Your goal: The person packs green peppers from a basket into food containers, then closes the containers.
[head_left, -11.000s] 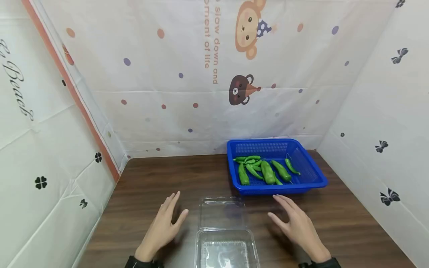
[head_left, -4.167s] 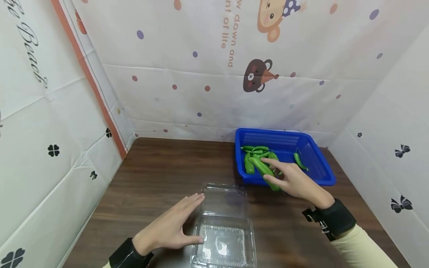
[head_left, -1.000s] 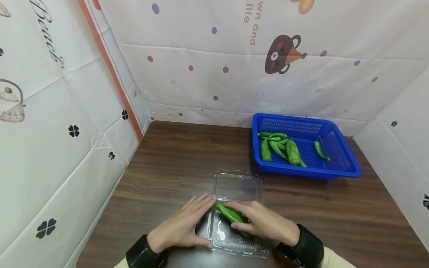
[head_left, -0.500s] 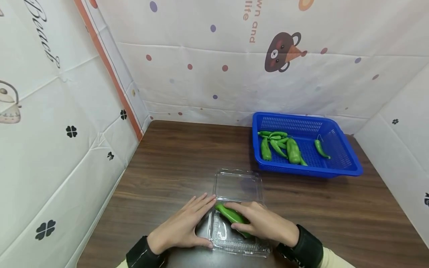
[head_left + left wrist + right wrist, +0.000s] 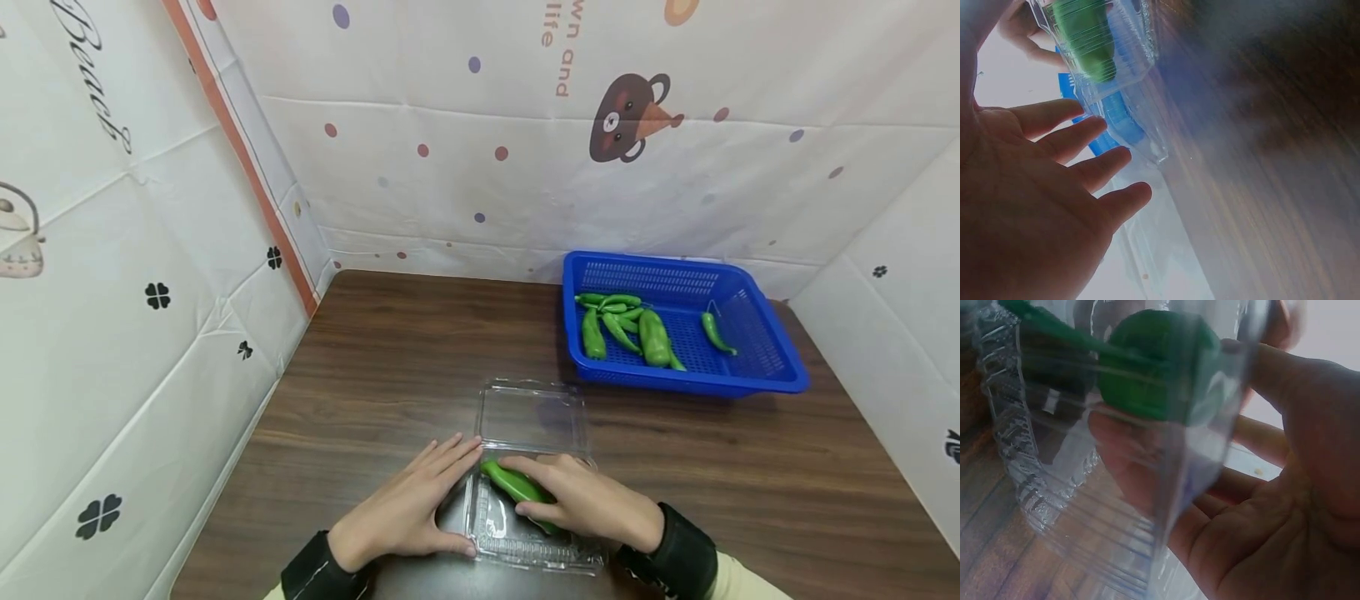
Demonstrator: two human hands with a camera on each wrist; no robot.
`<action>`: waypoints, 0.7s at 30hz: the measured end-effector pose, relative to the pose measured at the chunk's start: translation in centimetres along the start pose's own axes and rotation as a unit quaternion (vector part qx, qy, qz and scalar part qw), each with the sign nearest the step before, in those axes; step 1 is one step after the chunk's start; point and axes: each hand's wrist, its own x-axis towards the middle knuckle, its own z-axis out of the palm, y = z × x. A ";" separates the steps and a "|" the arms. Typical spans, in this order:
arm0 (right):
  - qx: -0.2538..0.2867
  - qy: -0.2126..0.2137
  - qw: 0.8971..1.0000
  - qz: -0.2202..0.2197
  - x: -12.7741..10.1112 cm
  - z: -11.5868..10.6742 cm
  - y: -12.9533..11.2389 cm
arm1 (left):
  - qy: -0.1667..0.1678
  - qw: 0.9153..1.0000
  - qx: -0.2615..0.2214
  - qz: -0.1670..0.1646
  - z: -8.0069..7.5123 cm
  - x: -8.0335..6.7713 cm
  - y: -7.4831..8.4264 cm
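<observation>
Holding a green pepper down in the clear plastic box at the near desk edge, the right hand has its fingers curled over the pepper. Left hand lies flat, fingers straight and spread, thumb against the box's left wall. Box lid lies open just behind, hinged back. Risks, as judged: the light box could skid or tip if the left hand eases off; the pepper, lying slantwise, may ride up on the rim and block the lid. Farther right, well apart, a blue basket holds more peppers.
</observation>
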 end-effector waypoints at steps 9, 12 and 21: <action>-0.006 -0.005 1.000 -0.002 -0.1 0.3 0.0 | 0.001 1.000 -0.005 -0.003 0.2 -0.1 0.1; -0.004 -0.008 1.000 0.003 -0.1 0.3 0.0 | 0.000 1.000 -0.008 -0.004 0.2 -0.2 0.1; -0.015 -0.005 1.000 0.004 0.1 0.6 0.0 | 0.000 1.000 -0.004 -0.003 0.1 -0.2 0.2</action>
